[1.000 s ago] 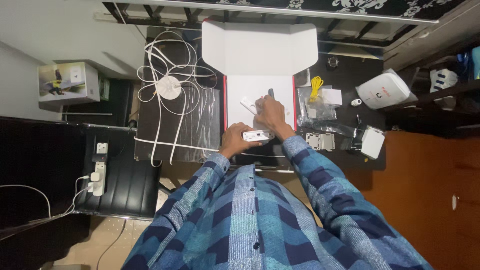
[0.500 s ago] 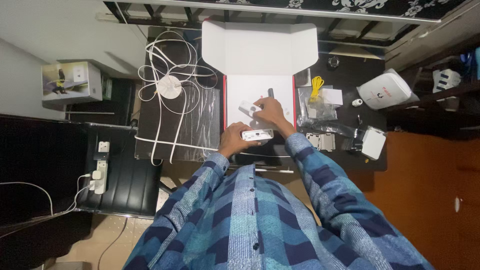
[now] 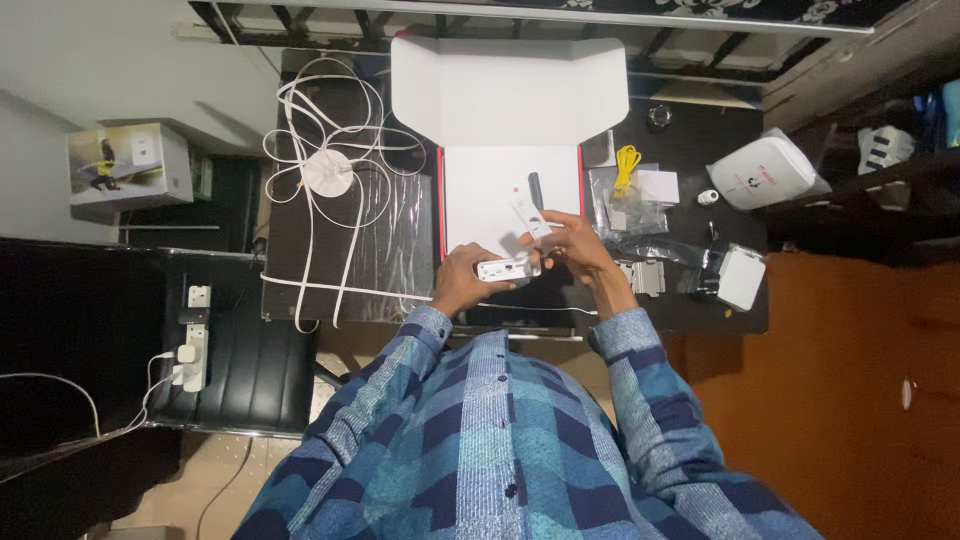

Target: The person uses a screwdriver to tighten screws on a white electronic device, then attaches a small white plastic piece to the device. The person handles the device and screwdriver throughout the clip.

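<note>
My left hand (image 3: 462, 277) grips a small white rectangular device (image 3: 506, 268) at its left end, just above the near edge of the black table (image 3: 300, 225). My right hand (image 3: 575, 250) holds a small flat white piece (image 3: 525, 213) that points up and away from the device, fingers close to the device's right end. Both hands hover over an open white box with red sides (image 3: 510, 185), whose lid (image 3: 508, 92) is folded back. A short dark stick-shaped part (image 3: 535, 189) lies inside the box.
A white round device with a tangled flat white cable (image 3: 328, 172) lies left on clear plastic. Right of the box are plastic bags with a yellow cable (image 3: 627, 170), a metal bracket (image 3: 645, 276), white adapters (image 3: 742, 277) and a white router-like unit (image 3: 765, 178). A power strip (image 3: 194, 340) sits lower left.
My right hand lifted the flat white piece out of the box and drew back toward the device in my left hand. The view shifted slightly.
</note>
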